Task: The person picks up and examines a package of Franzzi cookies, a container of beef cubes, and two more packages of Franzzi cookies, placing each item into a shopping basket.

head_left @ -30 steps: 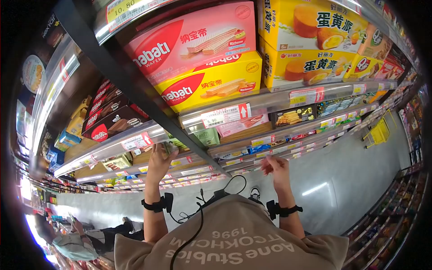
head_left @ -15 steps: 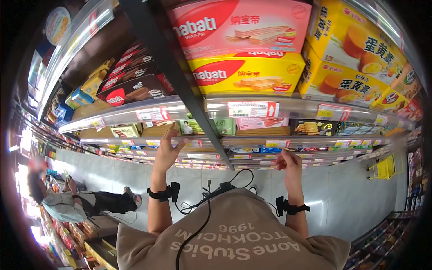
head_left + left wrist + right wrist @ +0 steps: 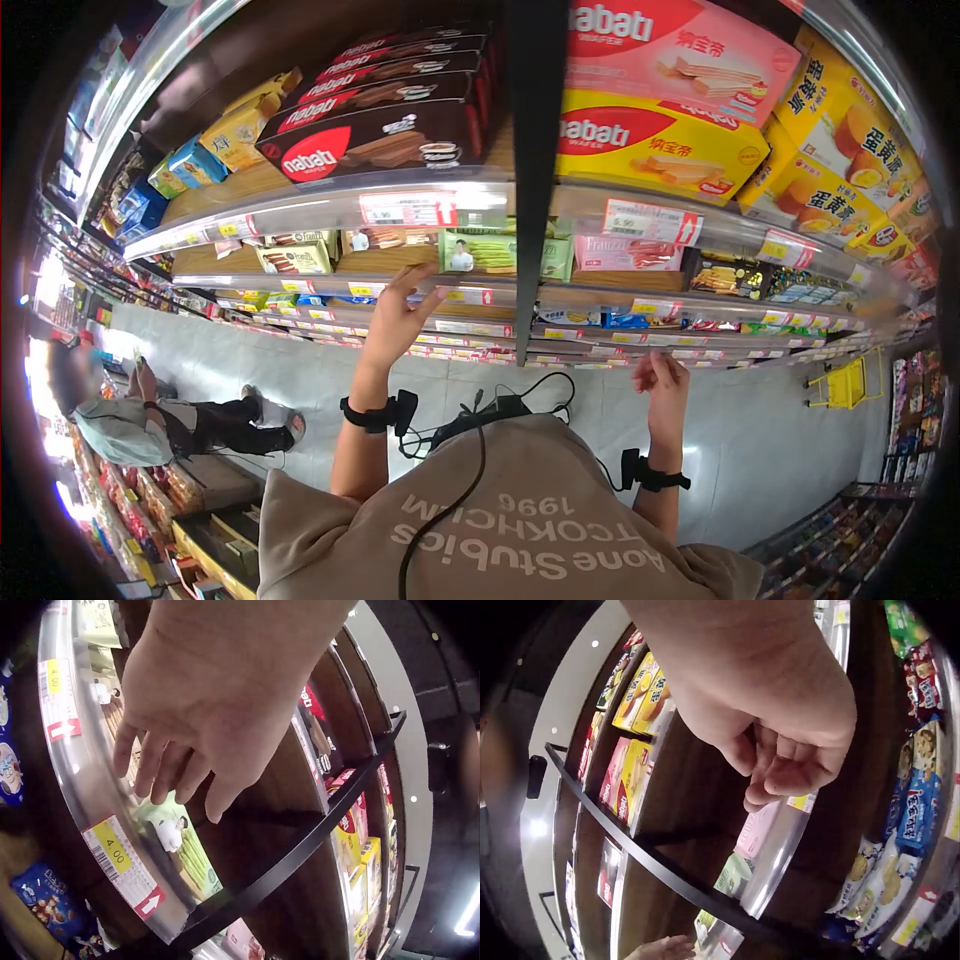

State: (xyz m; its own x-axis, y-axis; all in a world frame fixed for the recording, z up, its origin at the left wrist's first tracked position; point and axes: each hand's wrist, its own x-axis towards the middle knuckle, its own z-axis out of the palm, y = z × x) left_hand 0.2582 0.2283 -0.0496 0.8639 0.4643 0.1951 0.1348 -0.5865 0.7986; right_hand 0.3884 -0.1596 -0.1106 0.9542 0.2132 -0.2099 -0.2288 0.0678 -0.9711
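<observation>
My left hand (image 3: 398,318) is raised before the shelf edge, its fingers loosely extended and holding nothing. Just beyond its fingertips lies a green snack pack (image 3: 485,254) with a person pictured on it. The left wrist view has the same green pack (image 3: 189,851) just past the fingers, on the shelf behind a price strip. My right hand (image 3: 662,383) hovers before the lower shelves, fingers loosely curled around nothing. Past it in the right wrist view are a pink pack (image 3: 756,829) and blue snack bags (image 3: 919,810).
Dark Nabati wafer boxes (image 3: 370,140) and a yellow Nabati box (image 3: 655,145) fill the shelf above, split by a black upright post (image 3: 535,180). A person (image 3: 125,425) stands at the left in the aisle. A yellow basket cart (image 3: 845,388) is at the right.
The view has swung left along the shelf, so the boxes and post shift right. My left hand has come away from the shelf edge and the green pack. My right hand stays raised, holding nothing.
</observation>
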